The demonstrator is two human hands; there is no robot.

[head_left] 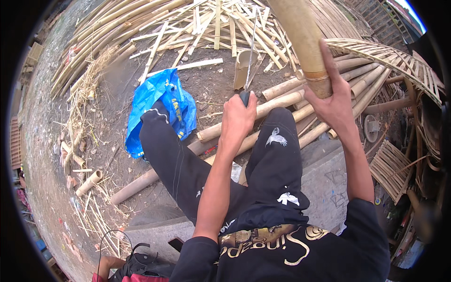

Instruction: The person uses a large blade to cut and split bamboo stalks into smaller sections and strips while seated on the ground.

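My left hand (pixel 238 115) is closed around the black handle of a long, thin-bladed tool (pixel 253 44). Its blade points up and away from me, and I cannot tell whether it is a saw or a knife. My right hand (pixel 334 101) grips the lower end of a thick bamboo pole (pixel 303 44), thumb and fingers on opposite sides. That pole rises tilted past the top of the view, to the right of the blade. Behind the blade's lower part, a short, hollow bamboo piece (pixel 242 70) stands on the dirt.
Bamboo poles (pixel 277 101) lie across the ground by my knees. Split strips (pixel 225 23) are heaped at the back. A blue plastic sheet (pixel 162 110) covers my left foot. On the right are a woven bamboo frame (pixel 385 51) and a slatted panel (pixel 390 167). Someone's arm (pixel 109 265) shows at lower left.
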